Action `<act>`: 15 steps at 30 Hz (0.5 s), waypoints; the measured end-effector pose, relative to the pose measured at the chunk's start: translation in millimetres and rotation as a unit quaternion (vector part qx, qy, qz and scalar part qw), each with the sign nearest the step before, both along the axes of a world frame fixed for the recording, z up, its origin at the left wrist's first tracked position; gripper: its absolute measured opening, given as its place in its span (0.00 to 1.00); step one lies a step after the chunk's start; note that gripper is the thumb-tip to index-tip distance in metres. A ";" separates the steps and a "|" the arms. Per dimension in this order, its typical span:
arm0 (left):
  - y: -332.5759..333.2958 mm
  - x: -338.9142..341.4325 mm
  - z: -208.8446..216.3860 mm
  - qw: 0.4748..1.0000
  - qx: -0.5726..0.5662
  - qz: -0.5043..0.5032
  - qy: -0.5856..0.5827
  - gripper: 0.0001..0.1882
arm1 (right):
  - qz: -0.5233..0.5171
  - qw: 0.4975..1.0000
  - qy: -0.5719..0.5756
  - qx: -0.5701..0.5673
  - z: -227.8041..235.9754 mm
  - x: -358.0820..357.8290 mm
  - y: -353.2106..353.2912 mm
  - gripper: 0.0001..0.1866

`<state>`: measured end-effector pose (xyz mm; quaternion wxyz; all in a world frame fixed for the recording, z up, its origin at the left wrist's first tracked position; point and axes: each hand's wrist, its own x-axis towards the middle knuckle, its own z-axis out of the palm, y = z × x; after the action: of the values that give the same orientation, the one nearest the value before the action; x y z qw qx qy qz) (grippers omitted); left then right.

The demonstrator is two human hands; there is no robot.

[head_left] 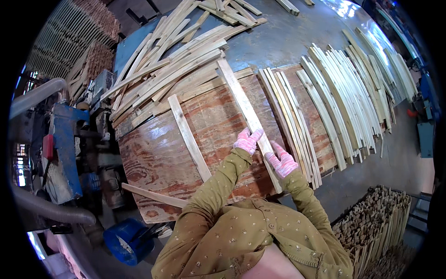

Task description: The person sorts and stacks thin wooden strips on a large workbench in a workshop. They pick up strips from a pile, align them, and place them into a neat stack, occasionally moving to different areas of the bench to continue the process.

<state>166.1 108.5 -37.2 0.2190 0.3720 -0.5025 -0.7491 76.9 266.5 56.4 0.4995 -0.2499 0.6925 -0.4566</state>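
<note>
A long pale wooden strip (239,100) slants across the reddish plywood tabletop (153,153) in front of me, its near end close to my body. My left hand (247,141), in a pink and white glove, is closed over its left edge, fingers lying across the wood. My right hand (282,161), gloved alike, is lower down at the strip's right edge. Its thumb touches the strip and its fingers stretch forward, apart. Just right of that hand lies a small group of strips (290,123) side by side. Another single strip (188,137) rests to the left.
Loose strips (172,76) lie heaped at the far left. A wide row of strips (344,102) covers the right side. Blue machinery (65,149) with hoses and a blue bucket (125,242) stand left. Upright bundled strips (376,223) stand at lower right.
</note>
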 end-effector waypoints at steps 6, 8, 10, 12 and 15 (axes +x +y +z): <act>6.0 -9.5 -12.0 0.990 -0.036 0.031 -0.134 0.17 | 0.216 0.908 0.299 0.199 50.6 15.1 32.1 0.54; 4.2 -11.0 -15.1 0.998 0.013 0.033 -0.059 0.17 | 0.165 0.927 0.287 0.175 30.1 18.2 46.4 0.54; 6.6 -11.1 -9.5 0.994 0.093 0.053 0.019 0.17 | 0.088 0.958 0.238 0.134 20.3 18.2 56.4 0.53; 12.6 -5.4 10.1 0.982 0.151 0.056 0.099 0.14 | 0.030 0.974 0.222 0.044 9.3 18.4 68.1 0.48; 4.5 18.1 37.6 0.965 0.211 0.048 0.147 0.12 | 0.009 0.999 -0.034 -0.005 -3.3 15.1 72.4 0.32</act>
<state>184.2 113.1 0.5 0.2424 0.3197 -0.2766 -0.8732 92.0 338.9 53.1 0.5258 -0.2433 0.6703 -0.4638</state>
